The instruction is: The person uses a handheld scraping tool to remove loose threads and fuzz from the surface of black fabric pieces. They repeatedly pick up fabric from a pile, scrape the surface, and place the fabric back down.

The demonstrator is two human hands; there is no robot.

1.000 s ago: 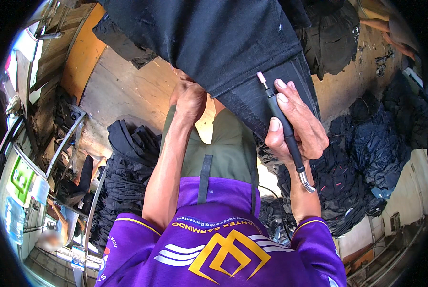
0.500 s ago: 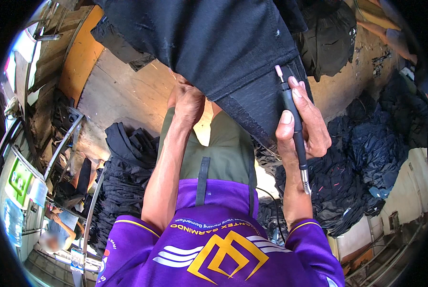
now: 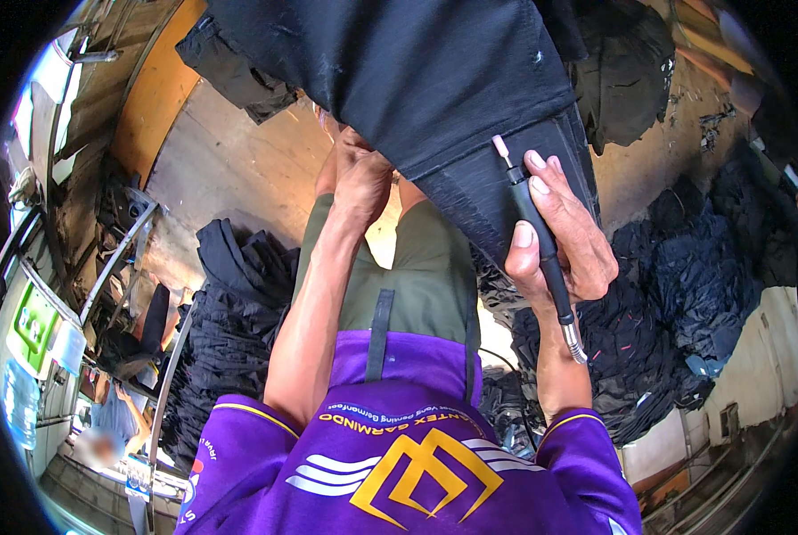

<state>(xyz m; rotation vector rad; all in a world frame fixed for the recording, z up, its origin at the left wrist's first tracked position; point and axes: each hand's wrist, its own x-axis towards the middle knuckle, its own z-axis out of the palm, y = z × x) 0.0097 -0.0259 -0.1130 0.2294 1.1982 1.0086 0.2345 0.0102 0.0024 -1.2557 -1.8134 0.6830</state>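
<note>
A black garment (image 3: 434,80) hangs across the top middle, with a stitched seam and a slanting lower edge. My left hand (image 3: 364,178) is closed at the garment's left edge; its fingertips are partly hidden by the cloth. My right hand (image 3: 568,236) grips a pen-shaped rotary grinder (image 3: 541,234) between thumb and fingers. The grinder is black, with a small pink stone at its tip and a metal spring collar at its rear. Its tip is over the garment just below the seam; I cannot tell whether it touches the cloth.
Dark clothes lie heaped at left (image 3: 229,312) and right (image 3: 622,339). More dark cloth (image 3: 622,71) lies at the top right, on a wooden board (image 3: 229,169). A thin cable (image 3: 523,410) runs below my right forearm. Another person (image 3: 122,419) is at the lower left.
The grinder's tip has moved left and slightly down over the cloth. The garment's lower right part has shifted right. My left hand has moved a little right, still at the cloth's edge.
</note>
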